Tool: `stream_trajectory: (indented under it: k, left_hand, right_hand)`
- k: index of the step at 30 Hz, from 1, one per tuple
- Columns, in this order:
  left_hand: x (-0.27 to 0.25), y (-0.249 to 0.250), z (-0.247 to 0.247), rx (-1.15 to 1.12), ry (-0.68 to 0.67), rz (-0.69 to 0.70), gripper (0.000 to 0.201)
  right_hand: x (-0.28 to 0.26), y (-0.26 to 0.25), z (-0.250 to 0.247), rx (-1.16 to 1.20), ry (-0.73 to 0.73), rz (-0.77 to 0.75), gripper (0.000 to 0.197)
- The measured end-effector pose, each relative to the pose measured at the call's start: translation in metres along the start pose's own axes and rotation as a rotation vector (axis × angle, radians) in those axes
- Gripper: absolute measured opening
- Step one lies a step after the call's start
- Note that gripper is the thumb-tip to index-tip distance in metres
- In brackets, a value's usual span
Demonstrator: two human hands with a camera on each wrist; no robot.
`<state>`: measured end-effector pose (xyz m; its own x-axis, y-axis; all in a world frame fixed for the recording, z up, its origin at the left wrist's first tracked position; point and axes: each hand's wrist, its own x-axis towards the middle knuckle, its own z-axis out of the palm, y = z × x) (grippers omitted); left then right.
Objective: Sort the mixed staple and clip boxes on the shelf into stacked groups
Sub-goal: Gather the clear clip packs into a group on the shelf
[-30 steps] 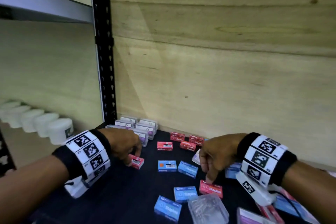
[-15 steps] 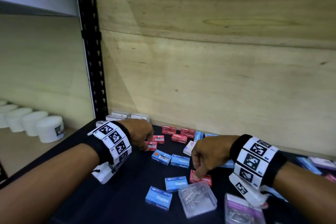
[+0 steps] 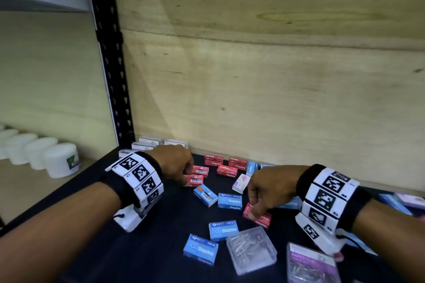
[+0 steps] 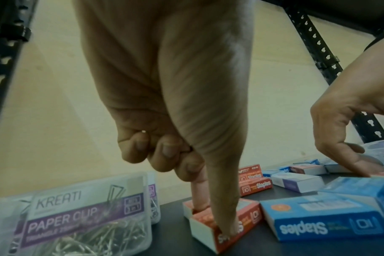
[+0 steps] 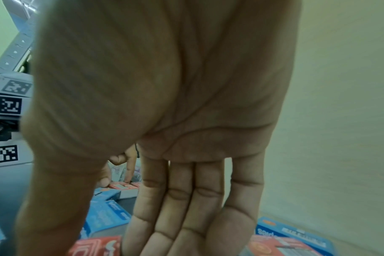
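Small red and blue staple boxes lie scattered on the dark shelf point(image 3: 149, 248). My left hand point(image 3: 187, 179) pinches a red staple box point(image 3: 196, 180) between thumb and index finger, right beside another red box point(image 3: 202, 170). The left wrist view shows that pinch on the red box point(image 4: 250, 220), with the other fingers point(image 4: 164, 152) curled. My right hand point(image 3: 253, 211) grips a second red box point(image 3: 259, 216): the thumb is on its left end. In the right wrist view straight fingers point(image 5: 180, 207) reach down beside that box point(image 5: 96, 246).
Three red boxes point(image 3: 226, 170) sit by the plywood back wall. Blue boxes point(image 3: 230, 201) lie mid-shelf. A clear clip box point(image 3: 251, 249) and a purple paper-clip box point(image 3: 310, 264) lie in front. Clip boxes point(image 3: 149, 143) are stacked back left by the black post point(image 3: 108, 64). White jars point(image 3: 61, 159) stand left.
My left hand has carried its red box from the front left toward the back, up beside another red box. The right hand has stayed on its red box.
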<state>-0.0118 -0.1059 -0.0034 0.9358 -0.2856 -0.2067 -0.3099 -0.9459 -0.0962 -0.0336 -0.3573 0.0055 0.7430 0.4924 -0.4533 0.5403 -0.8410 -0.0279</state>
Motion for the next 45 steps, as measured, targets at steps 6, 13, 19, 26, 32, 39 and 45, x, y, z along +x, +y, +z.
stream_trajectory:
  k: [6,13,19,26,32,39,45]
  left_hand:
    - [0.005,0.0,0.002,-0.009,0.011,-0.001,0.031]
    - [0.015,0.005,0.0,-0.045,0.036,0.027,0.025]
    - [0.021,0.009,-0.003,-0.047,0.064,0.048,0.033]
    - [0.016,0.002,-0.008,-0.025,0.099,0.037,0.038]
    - [0.008,0.018,-0.019,0.0,0.064,0.04,0.028]
    - [0.006,0.061,-0.035,0.018,0.073,0.159,0.036]
    - [-0.004,0.104,-0.04,-0.1,-0.019,0.309,0.038]
  right_hand:
    - [0.011,-0.004,-0.011,-0.047,0.047,0.016,0.039]
    - [0.042,-0.002,-0.043,0.007,0.195,0.023,0.039]
    - [0.077,-0.003,-0.052,-0.016,0.253,0.045,0.045]
    - [0.092,-0.006,-0.048,-0.046,0.234,0.057,0.042]
    - [0.084,-0.006,-0.043,-0.062,0.244,0.048,0.047]
    - [0.026,0.037,-0.041,-0.007,0.226,0.064,0.034]
    - [-0.035,0.069,-0.023,0.032,0.149,0.151,0.038]
